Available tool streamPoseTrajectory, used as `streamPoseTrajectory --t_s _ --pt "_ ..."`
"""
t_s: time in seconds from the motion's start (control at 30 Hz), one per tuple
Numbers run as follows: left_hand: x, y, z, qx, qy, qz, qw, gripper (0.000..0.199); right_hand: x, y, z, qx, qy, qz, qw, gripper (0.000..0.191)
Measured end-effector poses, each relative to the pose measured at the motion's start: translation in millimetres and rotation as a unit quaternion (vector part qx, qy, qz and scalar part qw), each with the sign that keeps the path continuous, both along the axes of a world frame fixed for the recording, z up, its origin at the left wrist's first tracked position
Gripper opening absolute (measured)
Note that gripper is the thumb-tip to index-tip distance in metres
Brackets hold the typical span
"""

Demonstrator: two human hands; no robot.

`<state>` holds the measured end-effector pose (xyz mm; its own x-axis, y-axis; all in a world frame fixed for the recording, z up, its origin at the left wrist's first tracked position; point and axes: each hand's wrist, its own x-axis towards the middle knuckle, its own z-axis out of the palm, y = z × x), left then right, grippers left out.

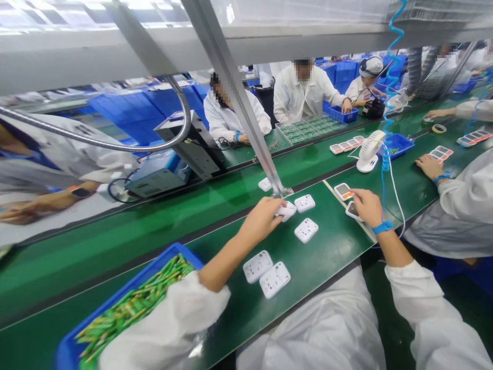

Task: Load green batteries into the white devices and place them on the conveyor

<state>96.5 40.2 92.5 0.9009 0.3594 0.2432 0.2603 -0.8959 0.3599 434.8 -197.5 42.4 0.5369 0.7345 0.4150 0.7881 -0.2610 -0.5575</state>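
My left hand [264, 218] is closed on a small white rectangular device [287, 211], its back side facing up, at the far edge of the green bench. Beside it lies another white device [304, 203], with one more [306, 230] closer to me. Two further white devices [258, 266] [275, 280] rest side by side near my left forearm. My right hand [367, 206], with a blue wrist band, has its fingers closed on a white device with a grey screen [353, 210], partly covered by the fingers. Just beyond is a similar device with orange buttons [343, 192].
A blue bin [129, 295] of slim green pieces stands at the left. A metal post [246, 118] rises at the bench's far edge, beside the green conveyor [162, 200]. At the right are a white fan [370, 151], a coiled blue hose [391, 92] and a co-worker's hand [429, 167].
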Motion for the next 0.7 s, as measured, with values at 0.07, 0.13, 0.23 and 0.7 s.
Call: streamPoseTrajectory --t_s 0.07,0.13,0.23,0.7 --pt "50.7 -8.0 -10.4 -0.002 -0.036 -0.071 0.997 0.032 -29.9 -14.6 -2.2 0.060 0.059 0.002 0.996 0.036" --pt "100.6 -11.2 -28.1 -0.005 -0.056 -0.142 0.988 0.035 -62.8 -28.3 -9.4 0.081 0.112 0.022 0.990 0.035" --pt "156.5 -8.6 -56.4 -0.005 -0.059 -0.246 0.967 0.036 -100.5 -44.6 -26.4 0.076 0.162 0.038 0.983 0.033" --pt "132.0 -13.7 -36.5 0.001 0.019 -0.384 0.923 0.044 -117.3 -46.6 -59.2 0.053 0.088 0.021 0.994 0.032"
